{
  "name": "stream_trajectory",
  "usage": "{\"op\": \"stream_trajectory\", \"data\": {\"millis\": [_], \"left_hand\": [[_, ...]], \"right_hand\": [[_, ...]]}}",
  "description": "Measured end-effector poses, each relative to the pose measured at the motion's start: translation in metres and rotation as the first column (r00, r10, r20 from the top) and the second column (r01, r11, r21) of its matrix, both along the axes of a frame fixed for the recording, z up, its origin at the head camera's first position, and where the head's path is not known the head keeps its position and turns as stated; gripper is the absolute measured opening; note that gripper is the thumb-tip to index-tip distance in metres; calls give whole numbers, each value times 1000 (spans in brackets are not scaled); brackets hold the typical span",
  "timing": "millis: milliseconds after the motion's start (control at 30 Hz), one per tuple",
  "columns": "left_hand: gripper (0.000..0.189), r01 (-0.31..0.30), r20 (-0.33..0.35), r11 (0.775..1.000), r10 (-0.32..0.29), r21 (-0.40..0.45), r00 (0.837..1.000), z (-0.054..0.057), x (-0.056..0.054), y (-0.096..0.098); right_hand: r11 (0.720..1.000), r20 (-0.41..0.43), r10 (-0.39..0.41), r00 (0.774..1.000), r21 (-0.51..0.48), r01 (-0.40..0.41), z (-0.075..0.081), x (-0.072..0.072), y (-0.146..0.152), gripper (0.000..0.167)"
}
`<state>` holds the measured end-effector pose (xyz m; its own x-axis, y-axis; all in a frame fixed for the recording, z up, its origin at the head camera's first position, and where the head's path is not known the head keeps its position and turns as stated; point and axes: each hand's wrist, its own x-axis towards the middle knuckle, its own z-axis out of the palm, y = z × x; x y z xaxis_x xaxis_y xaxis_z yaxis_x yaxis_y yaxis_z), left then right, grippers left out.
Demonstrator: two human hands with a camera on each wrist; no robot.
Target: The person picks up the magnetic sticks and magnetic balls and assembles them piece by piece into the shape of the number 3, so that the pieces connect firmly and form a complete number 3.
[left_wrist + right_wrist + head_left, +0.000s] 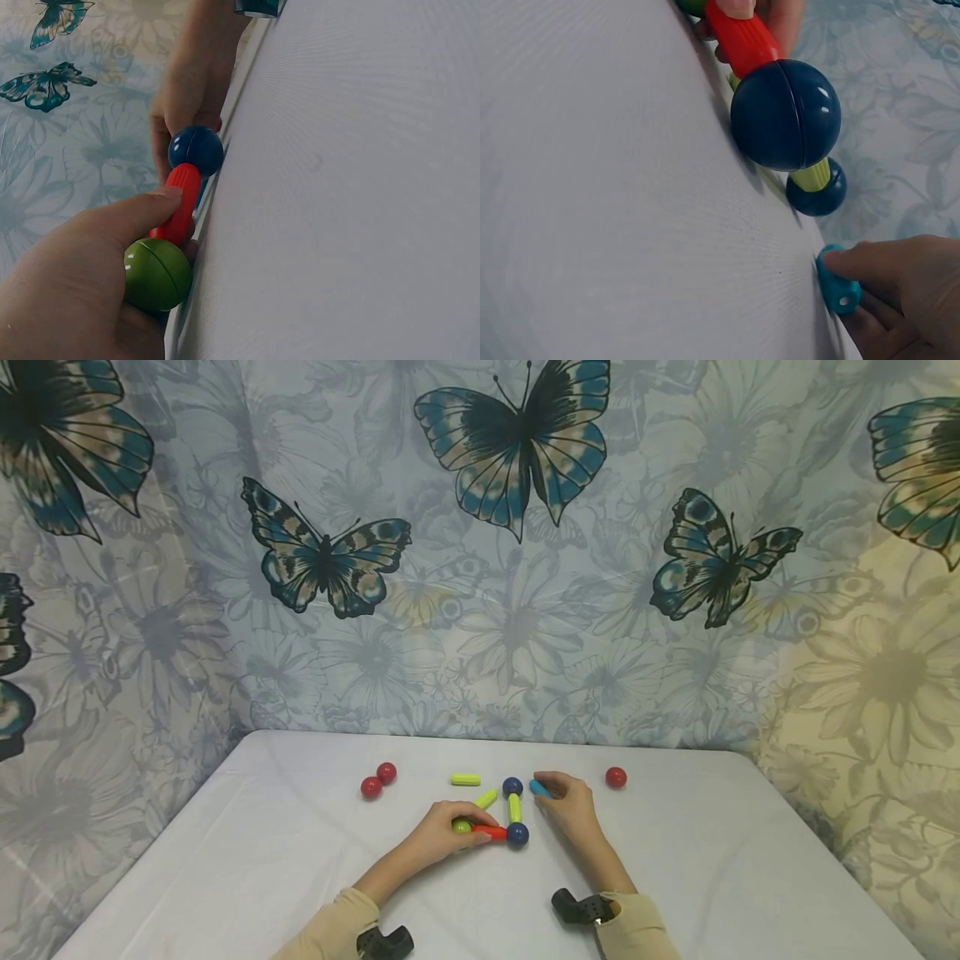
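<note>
My left hand (438,833) pinches a red rod (491,833) between thumb and fingers. A green ball (157,274) sits at the rod's near end and a dark blue ball (517,835) at its other end. From that ball a yellow-green rod (514,808) runs back to a second dark blue ball (512,787). Another yellow-green rod (486,798) slants away behind my left fingers, its lower end hidden by them. To the right of the joined pieces, my right hand (572,806) pinches a short light-blue rod (839,281), its end with a small pale dot showing in the right wrist view.
A loose yellow-green rod (466,779) lies behind the joined pieces. Two red balls (371,788) rest at the back left of the white table (225,860), and another red ball (616,777) at the back right. A butterfly-patterned cloth (517,677) hangs behind.
</note>
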<state>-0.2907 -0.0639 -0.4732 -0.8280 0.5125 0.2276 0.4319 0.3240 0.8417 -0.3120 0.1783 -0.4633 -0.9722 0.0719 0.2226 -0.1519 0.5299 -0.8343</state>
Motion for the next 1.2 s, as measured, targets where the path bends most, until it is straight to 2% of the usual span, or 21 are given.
{"op": "stream_trajectory", "data": {"millis": [233,467,700,1200], "left_hand": [[18,-3,2,1000,3,-5,1000,-1,0,0],[18,-8,24,1000,9,-8,1000,0,2,0],[18,3,5,1000,-3,1,1000,0,1,1],[18,-3,-2,1000,3,-2,1000,0,0,0]], "right_hand": [[1000,0,-9,1000,-5,9,-1,1,0,36],[993,5,-40,999,-111,40,-6,-2,3,32],[979,22,-35,999,-200,39,-4,-4,4,32],[976,30,-61,998,-207,66,4,-11,-5,35]]}}
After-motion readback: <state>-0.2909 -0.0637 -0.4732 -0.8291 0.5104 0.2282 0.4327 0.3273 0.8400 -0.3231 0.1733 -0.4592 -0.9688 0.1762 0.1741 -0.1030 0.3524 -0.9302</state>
